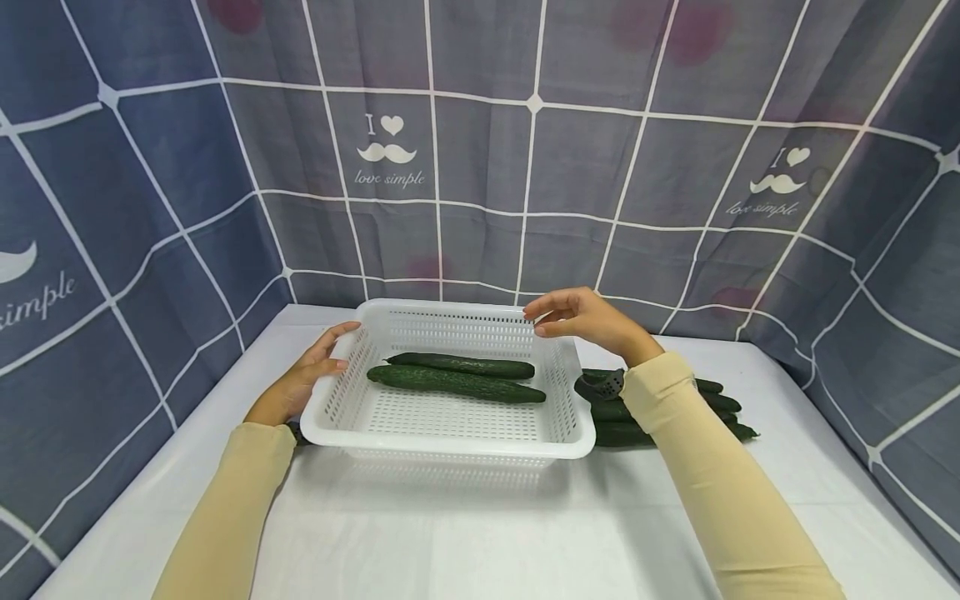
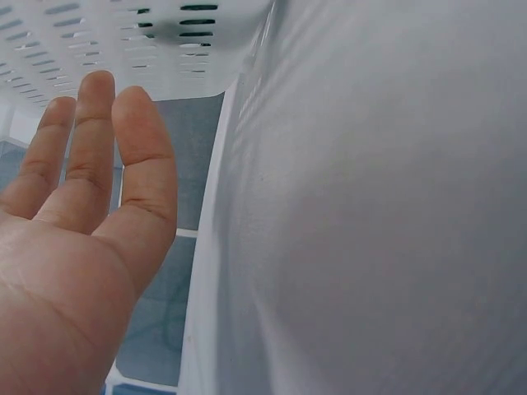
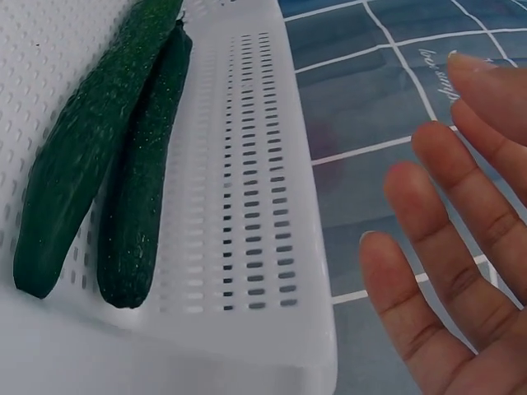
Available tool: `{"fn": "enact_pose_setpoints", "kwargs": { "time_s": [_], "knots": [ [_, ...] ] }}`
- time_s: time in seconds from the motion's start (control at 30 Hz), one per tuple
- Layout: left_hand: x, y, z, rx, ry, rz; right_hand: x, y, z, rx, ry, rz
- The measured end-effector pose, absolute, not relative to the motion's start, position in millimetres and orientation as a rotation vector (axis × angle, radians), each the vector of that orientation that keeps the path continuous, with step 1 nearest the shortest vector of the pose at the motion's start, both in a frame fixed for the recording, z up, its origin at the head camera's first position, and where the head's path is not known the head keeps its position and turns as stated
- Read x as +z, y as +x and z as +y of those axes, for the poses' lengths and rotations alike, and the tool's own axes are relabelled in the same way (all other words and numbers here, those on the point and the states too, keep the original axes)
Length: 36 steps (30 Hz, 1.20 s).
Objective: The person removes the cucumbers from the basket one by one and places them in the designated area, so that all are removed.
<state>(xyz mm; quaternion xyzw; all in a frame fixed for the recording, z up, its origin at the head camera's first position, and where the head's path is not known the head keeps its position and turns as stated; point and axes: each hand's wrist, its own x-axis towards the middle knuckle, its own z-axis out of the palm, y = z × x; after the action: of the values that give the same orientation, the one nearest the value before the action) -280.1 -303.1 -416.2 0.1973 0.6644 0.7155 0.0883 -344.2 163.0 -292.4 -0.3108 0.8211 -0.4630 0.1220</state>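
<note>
A white perforated plastic basket (image 1: 450, 445) stands at the middle of the table, with two long green cucumbers lying side by side in it, the front cucumber (image 1: 457, 384) and the rear cucumber (image 1: 480, 366). My left hand (image 1: 306, 379) grips the basket's left rim, thumb over the edge. In the left wrist view that hand's fingers (image 2: 97, 132) reach up along the outer wall. Over the far right corner my right hand (image 1: 588, 321) hovers with loosely bent fingers and nothing in them. The right wrist view shows its fingers spread beside the rim (image 3: 309, 247).
Several more cucumbers (image 1: 622, 435) lie together on the white table (image 1: 360, 533) right of the basket, partly hidden by my right forearm. Dark checked cloth (image 1: 480, 158) walls in the back and both sides.
</note>
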Motion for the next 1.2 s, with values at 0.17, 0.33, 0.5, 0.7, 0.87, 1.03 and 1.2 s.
{"fn": "enact_pose_setpoints", "kwargs": {
  "time_s": [0.17, 0.33, 0.5, 0.7, 0.87, 1.03, 1.2],
  "knots": [
    [-417.1, -280.5, -304.2, 2.135, 0.601, 1.968, -295.7, -350.0, 153.8, -1.359, -0.929, 2.356],
    [-418.2, -280.8, -305.2, 2.139, 0.613, 1.944, -298.5, -353.7, 143.7, -1.359, -0.92, 2.327],
    [-417.7, -279.8, -305.2, 2.142, 0.621, 1.95, -302.8, -358.4, 133.6, -1.348, -0.93, 2.3],
    [-414.2, -278.4, -304.1, 2.144, 0.613, 1.959, -309.1, -362.9, 124.4, -1.32, -0.96, 2.286],
    [-413.3, -278.4, -304.1, 2.136, 0.596, 1.979, -312.9, -366.1, 116.4, -1.295, -0.948, 2.289],
    [-412.8, -278.1, -304.0, 2.133, 0.588, 1.985, -317.3, -371.7, 110.5, -1.262, -0.93, 2.311],
    [-411.8, -277.5, -302.9, 2.127, 0.551, 1.992, -320.9, -376.2, 104.3, -1.243, -0.898, 2.312]
  ]
}}
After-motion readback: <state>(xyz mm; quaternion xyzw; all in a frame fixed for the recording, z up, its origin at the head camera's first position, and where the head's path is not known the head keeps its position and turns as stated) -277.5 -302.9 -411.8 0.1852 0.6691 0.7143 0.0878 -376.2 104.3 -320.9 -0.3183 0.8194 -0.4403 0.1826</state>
